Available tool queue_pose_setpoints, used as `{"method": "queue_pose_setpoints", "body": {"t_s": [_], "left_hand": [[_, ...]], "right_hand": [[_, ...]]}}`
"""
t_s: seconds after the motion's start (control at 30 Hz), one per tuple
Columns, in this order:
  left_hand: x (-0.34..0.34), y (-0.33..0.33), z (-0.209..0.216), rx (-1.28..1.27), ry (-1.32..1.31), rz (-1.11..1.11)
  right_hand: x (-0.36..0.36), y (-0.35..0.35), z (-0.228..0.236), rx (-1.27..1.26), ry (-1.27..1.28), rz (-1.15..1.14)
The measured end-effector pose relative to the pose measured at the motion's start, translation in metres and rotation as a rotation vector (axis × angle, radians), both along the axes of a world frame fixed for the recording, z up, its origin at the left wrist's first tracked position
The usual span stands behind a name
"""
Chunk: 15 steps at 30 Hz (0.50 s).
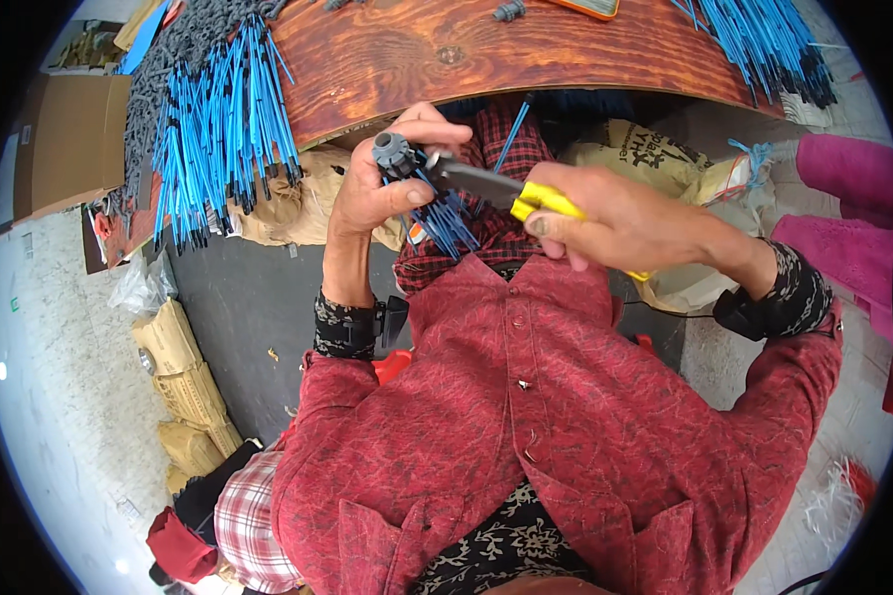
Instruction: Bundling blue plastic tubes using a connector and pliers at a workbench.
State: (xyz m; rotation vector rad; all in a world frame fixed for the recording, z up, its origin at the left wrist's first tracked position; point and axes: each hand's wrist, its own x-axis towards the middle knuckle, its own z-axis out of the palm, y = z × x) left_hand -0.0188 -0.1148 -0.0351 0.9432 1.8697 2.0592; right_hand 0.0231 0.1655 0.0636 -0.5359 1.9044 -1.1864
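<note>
My left hand (pixel 387 183) is closed round a dark grey ribbed plastic piece (pixel 395 157) with a round opening at its end. Thin blue rods (pixel 448 226) hang below it from the same hand, over my lap. My right hand (pixel 605 213) grips a yellow-handled knife (pixel 551 203). Its grey blade points left, with the tip at the grey piece beside my left fingers. Whether the tip touches the piece I cannot tell. Another blue rod (pixel 514 134) with a dark end stands up behind the blade.
Ahead is a reddish wooden table (pixel 387 59), its curved edge close beyond my hands. Bunches of blue rods (pixel 223 139) overhang it at left, and more blue rods (pixel 764 45) at right. Grey parts (pixel 164 84) are heaped far left. A woven sack (pixel 635 154) stands below the edge.
</note>
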Motion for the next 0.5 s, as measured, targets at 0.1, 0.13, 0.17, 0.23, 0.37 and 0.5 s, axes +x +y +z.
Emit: {"method": "queue_pose_setpoints", "body": {"t_s": [0.1, 0.13, 0.17, 0.23, 0.37, 0.5], "left_hand": [[0.007, 0.002, 0.002, 0.116, -0.216, 0.015], [0.006, 0.002, -0.004, 0.214, -0.190, -0.035], [0.005, 0.001, -0.008, 0.211, -0.187, -0.032], [0.003, -0.001, -0.011, 0.415, -0.190, -0.101], [-0.003, -0.003, -0.007, 0.336, -0.118, -0.159], [0.001, -0.003, -0.004, 0.280, -0.113, -0.077]], "right_hand": [[-0.005, 0.003, 0.001, -0.082, 0.020, 0.001], [-0.006, 0.004, 0.005, -0.103, 0.038, 0.008], [-0.007, 0.004, 0.007, -0.125, 0.055, 0.015], [-0.011, 0.000, 0.006, -0.150, 0.084, 0.048], [-0.016, -0.004, 0.005, -0.140, 0.078, 0.101], [-0.018, -0.004, 0.008, -0.083, 0.063, 0.086]]}}
